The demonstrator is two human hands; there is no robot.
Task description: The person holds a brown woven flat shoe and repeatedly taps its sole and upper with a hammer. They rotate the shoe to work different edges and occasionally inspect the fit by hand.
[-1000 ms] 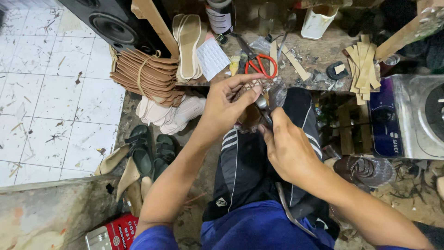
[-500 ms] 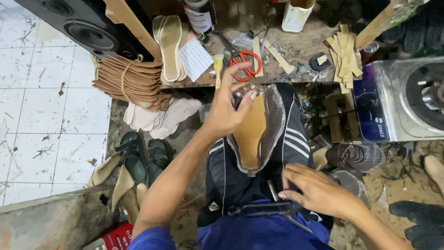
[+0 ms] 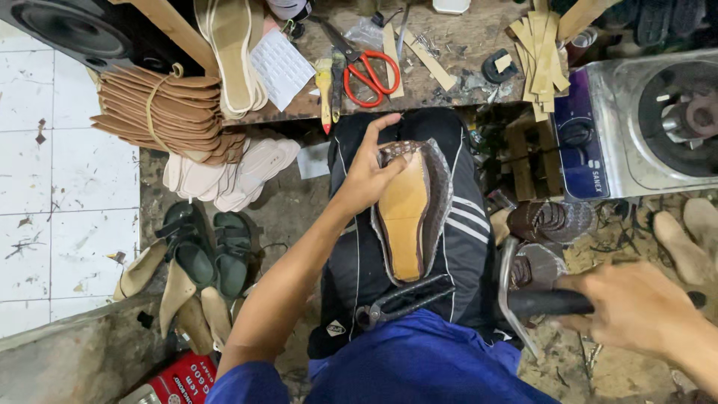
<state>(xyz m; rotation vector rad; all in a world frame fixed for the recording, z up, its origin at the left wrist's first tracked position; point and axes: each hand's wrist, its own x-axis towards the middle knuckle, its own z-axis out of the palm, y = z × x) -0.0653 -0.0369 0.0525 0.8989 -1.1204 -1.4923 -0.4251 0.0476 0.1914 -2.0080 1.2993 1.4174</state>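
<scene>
Centre of frame: left hand [image 3: 368, 173] gripped the toe end of a shoe upper on its last [image 3: 407, 211], fingers curled over the top edge, thumb side against the tan insole. The shoe lay sole-up along the person's lap, on black track trousers [image 3: 456, 247] with white stripes. Just below its heel end, lasting pliers [image 3: 400, 302] with dark handles rested across the lap, touching the blue shirt.

Lower right: right hand [image 3: 636, 308] was wrapped shut around the black handle [image 3: 544, 302] of a tool; a bent metal bar ran beside it, the head not clear.

Upper centre, on the table [image 3: 449, 82]: red-handled scissors [image 3: 368, 71], a small brush [image 3: 324, 93], strips of tan material [image 3: 540, 56]. Upper left: a tied bundle of brown soles [image 3: 166, 112], pale insoles below it. Left on the floor: green sandals [image 3: 213, 251]. Upper right: a steel gas stove [image 3: 647, 123].
</scene>
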